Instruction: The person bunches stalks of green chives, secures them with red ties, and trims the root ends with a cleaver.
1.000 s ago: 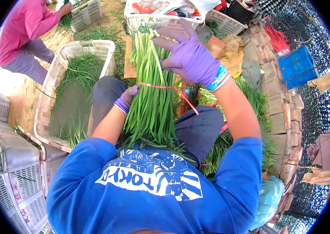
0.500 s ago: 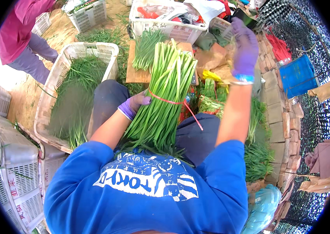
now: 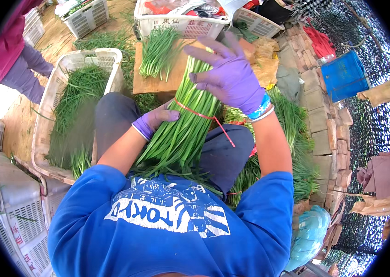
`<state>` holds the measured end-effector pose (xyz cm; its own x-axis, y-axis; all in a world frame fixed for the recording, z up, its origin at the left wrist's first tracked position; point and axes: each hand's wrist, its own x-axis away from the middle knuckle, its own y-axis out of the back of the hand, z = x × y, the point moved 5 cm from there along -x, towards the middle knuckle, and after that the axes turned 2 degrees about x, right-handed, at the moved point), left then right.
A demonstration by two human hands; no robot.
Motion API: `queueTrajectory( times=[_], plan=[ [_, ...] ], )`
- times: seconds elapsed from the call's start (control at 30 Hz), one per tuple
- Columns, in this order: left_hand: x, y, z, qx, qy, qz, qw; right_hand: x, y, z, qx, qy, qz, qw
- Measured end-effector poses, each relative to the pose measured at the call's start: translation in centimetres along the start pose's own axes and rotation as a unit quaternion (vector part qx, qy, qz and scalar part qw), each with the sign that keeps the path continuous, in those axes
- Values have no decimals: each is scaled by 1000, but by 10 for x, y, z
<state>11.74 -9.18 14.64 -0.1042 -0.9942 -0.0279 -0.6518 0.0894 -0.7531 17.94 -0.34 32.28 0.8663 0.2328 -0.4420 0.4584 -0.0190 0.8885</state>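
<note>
A large bunch of green garlic chives (image 3: 176, 138) rests over my lap, pale stalk ends pointing away from me. A thin red tie (image 3: 190, 111) circles it, with a loose tail hanging to the right. My left hand (image 3: 156, 121), in a purple glove, is closed round the bunch's left side beside the tie. Over the pale ends is my purple-gloved right hand (image 3: 232, 81), fingers spread; whether it touches the stalks I cannot tell. Beyond, a smaller heap of chives (image 3: 158, 53) lies on a wooden board (image 3: 151, 85).
At my left stands a white plastic crate (image 3: 118, 57) of loose chives. Another crate (image 3: 176, 25) behind the board holds cloths and bags. More chives (image 3: 296, 143) lie to my right beside a brick edging (image 3: 319, 138). A person (image 3: 12, 55) stands at the far left.
My right hand has come down and left from its raised place at the right to over the stalk ends, its fingers spreading. My left hand keeps its hold. The whole view has shifted slightly.
</note>
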Motion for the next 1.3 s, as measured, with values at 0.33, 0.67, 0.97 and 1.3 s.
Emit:
queueTrajectory(
  times=[0.33, 0.67, 0.97, 1.3],
  plan=[
    [7, 26, -14, -3, 0, 26, 1000, 41, 17, -68, -485, -212, -285, 799],
    [-62, 76, -57, 58, 163, 107, 979, 103, -74, -5, -625, -424, 53, 653],
    [-160, 166, -71, -47, 253, -11, 966, 47, -78, -78, -797, -280, -167, 509],
    [-220, 279, -98, -330, 222, -262, 879, 87, -272, -136, -674, -549, -139, 474]
  ],
)
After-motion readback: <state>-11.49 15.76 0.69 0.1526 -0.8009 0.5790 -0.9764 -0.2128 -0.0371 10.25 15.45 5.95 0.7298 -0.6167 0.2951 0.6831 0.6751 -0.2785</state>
